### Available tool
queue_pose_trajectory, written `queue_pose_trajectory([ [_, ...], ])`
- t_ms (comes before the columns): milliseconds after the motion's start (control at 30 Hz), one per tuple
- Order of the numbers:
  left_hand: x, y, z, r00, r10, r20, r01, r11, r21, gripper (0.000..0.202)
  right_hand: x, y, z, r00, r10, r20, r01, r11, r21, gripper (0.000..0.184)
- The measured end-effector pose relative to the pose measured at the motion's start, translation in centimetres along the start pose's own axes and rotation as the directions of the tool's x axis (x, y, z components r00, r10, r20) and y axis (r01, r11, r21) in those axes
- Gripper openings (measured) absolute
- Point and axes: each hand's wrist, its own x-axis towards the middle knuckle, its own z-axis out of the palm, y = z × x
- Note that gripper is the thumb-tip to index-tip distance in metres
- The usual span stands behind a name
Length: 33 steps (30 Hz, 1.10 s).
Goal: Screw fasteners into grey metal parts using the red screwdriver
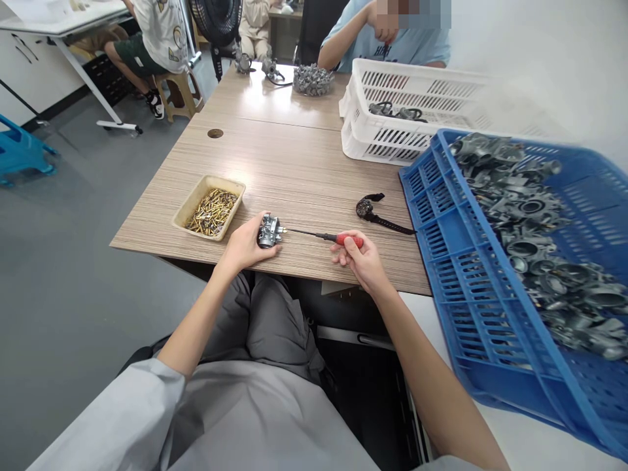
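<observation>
My left hand (249, 244) is closed around a small grey metal carburetor body (269, 232) near the table's front edge. A brass piece (282, 230) shows on the carburetor's right side. In my right hand (362, 259) is a screwdriver (326, 236) with a red handle and a long dark shaft. It lies nearly level, its tip pointing left and meeting the brass piece, or very close to it. Left of my left hand stands a cream tray (179, 219) holding many small brass parts (212, 210).
A blue crate (444, 261) of carburetor bodies stands at the right, with a white crate (377, 147) behind it. A black wristwatch (366, 208) lies before them. Grey metal parts (313, 80) sit at the far end, where a person in light blue (338, 39) sits.
</observation>
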Motion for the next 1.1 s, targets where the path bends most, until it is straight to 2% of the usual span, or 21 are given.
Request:
queue_pose_trajectory([
  [1100,-0.02,-0.14,-0.02,1.0,0.029,0.01,-0.029,1.0,0.011,0.078,-0.32,-0.31,0.07,0.999,0.042,-0.002,-0.041,0.996,0.078,0.049],
])
